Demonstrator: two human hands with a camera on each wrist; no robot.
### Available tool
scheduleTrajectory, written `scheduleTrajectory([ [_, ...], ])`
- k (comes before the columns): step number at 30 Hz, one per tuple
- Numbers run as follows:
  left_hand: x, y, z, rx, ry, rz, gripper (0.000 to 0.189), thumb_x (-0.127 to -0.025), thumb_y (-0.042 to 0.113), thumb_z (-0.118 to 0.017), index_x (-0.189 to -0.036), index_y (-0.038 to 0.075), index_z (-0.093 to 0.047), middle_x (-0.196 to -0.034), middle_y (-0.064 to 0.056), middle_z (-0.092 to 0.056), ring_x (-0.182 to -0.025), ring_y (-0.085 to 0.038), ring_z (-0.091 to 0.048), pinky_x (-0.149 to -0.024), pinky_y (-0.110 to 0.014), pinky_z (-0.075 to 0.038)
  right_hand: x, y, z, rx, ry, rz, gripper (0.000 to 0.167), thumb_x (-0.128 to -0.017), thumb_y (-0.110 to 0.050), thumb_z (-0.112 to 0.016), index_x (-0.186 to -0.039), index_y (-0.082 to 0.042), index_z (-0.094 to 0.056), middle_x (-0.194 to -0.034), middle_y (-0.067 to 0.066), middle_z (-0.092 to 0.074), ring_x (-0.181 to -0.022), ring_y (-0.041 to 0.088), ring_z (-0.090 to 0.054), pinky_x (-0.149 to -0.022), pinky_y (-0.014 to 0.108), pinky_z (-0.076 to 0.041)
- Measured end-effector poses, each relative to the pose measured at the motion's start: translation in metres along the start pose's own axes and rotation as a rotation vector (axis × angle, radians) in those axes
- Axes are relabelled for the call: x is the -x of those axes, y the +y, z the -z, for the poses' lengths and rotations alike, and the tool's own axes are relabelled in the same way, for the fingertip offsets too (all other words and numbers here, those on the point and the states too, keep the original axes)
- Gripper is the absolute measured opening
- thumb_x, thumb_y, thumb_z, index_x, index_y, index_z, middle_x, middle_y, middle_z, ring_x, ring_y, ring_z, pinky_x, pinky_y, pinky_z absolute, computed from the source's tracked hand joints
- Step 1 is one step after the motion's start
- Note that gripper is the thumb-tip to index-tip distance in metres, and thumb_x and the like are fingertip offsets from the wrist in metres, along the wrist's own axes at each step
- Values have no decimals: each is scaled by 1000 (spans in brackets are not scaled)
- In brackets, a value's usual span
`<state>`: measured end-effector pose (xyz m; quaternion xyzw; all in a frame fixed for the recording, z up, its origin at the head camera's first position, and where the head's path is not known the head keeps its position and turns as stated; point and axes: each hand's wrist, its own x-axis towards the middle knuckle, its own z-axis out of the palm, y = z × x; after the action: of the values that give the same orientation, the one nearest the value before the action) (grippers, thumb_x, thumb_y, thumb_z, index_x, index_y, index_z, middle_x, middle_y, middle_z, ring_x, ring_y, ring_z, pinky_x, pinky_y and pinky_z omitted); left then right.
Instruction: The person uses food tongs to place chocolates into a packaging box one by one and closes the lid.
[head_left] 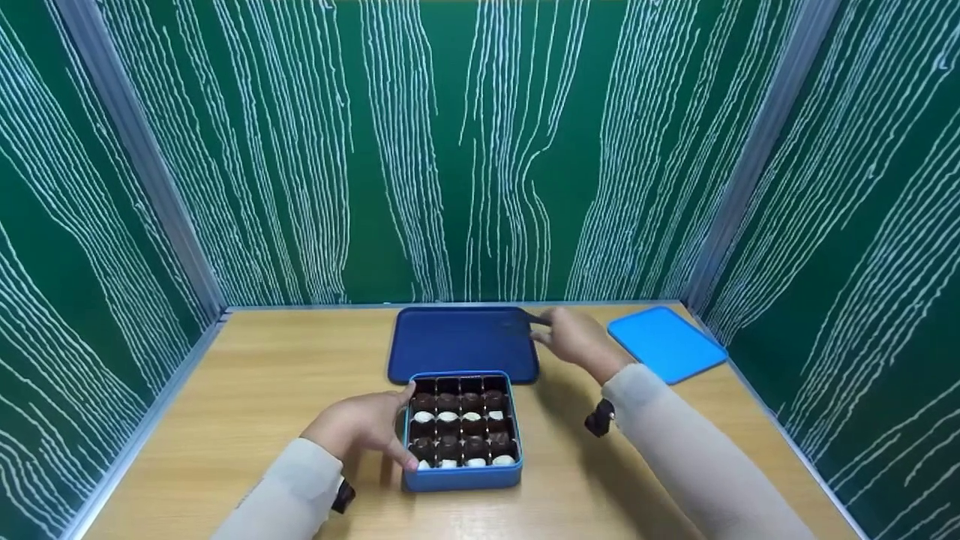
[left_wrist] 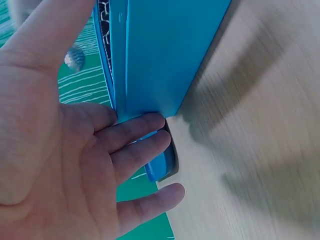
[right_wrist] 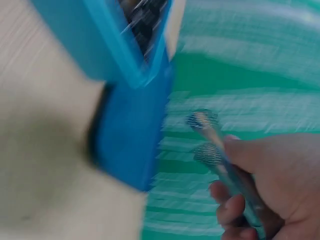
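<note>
A blue square box [head_left: 461, 480] of chocolates stands at the front middle of the table. Gold-edged dividers part the dark chocolates [head_left: 448, 446] and white-topped chocolates [head_left: 448, 417] inside it. Against the box's left side rests my left hand [head_left: 364, 424], thumb at the near corner and fingertips at the far one; its palm and loosely extended fingers show in the left wrist view. My right hand [head_left: 574, 337] grips dark tongs [right_wrist: 235, 185] over the right edge of a dark blue tray [head_left: 450, 345] behind the box. Their two tips are apart with nothing between them.
A bright blue lid [head_left: 667, 343] lies flat at the back right of the wooden table [head_left: 300, 345]. Green walls [head_left: 510, 150] with white wavy lines stand on three sides. The right wrist view is blurred.
</note>
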<state>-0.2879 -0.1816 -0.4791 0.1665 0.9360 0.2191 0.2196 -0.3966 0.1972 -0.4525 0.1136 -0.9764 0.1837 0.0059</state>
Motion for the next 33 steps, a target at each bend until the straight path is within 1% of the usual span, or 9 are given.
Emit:
scheduleTrajectory([
  [3, -1, 0, 0, -17, 6, -1, 147, -75, 49, -106, -183, 8, -15, -183, -21, -38, -169, -42, -41, -142, -58, -34, -10, 29, -16, -46, 21, -125, 45, -113, -38, -71, -141, -3, -76, -132, 18, -81, -107, 35, -76, -92, 54, -64],
  [6, -2, 2, -2, -30, 7, 6, 148, -74, 50, -106, -183, 9, -14, -183, -21, -39, -169, -42, -42, -141, -59, -35, -14, 52, -31, -87, 29, -221, 49, -115, -39, -68, -147, -1, -71, -137, 21, -79, -113, 37, -76, -98, 57, -64],
  [10, -3, 4, -3, -18, 8, 15, 149, -73, 47, -107, -183, 9, -14, -182, -22, -40, -169, -42, -42, -141, -58, -35, -15, 70, -43, -100, 28, -290, 46, -117, -37, -65, -141, 1, -72, -127, 22, -80, -103, 36, -75, -90, 53, -63],
  [14, -1, 5, -3, -8, 9, 24, 151, -70, 47, -107, -183, 9, -14, -183, -22, -37, -170, -43, -39, -142, -59, -33, -14, 80, -50, -93, 29, -310, 38, -117, -33, -65, -128, 3, -75, -114, 18, -79, -92, 30, -70, -84, 49, -61],
  [19, -1, 6, -1, -6, 16, 37, 152, -68, 47, -108, -183, 9, -15, -184, -23, -35, -171, -44, -36, -143, -60, -30, -14, 88, -54, -80, 11, -323, 36, -116, -30, -66, -127, 4, -73, -111, 19, -78, -91, 31, -69, -82, 50, -61],
  [24, -1, 6, 0, -7, 15, 40, 153, -68, 47, -108, -183, 10, -13, -184, -22, -36, -171, -44, -37, -143, -60, -31, -15, 93, -55, 9, -13, -322, 33, -112, -31, -71, -117, 2, -74, -99, 14, -73, -84, 29, -65, -72, 46, -58],
  [27, -2, 6, 0, -1, 16, 45, 153, -69, 46, -108, -183, 11, -12, -183, -22, -37, -170, -44, -39, -142, -60, -32, -13, 95, -55, 2, -27, -317, 33, -109, -32, -76, -112, 0, -74, -95, 12, -72, -82, 28, -64, -70, 45, -55],
  [30, -2, 5, -2, 2, 17, 48, 153, -69, 45, -108, -183, 11, -12, -183, -23, -37, -169, -45, -39, -142, -60, -32, -11, 99, -53, -53, -20, -307, 41, -108, -36, -77, -120, 3, -75, -103, 17, -77, -88, 31, -69, -78, 50, -61],
  [33, -4, 4, -2, 0, 17, 50, 154, -69, 46, -108, -183, 11, -12, -183, -23, -37, -169, -45, -40, -142, -60, -33, -7, 110, -47, -81, -4, -292, 51, -112, -35, -72, -136, 9, -71, -127, 28, -78, -108, 41, -75, -98, 61, -65],
])
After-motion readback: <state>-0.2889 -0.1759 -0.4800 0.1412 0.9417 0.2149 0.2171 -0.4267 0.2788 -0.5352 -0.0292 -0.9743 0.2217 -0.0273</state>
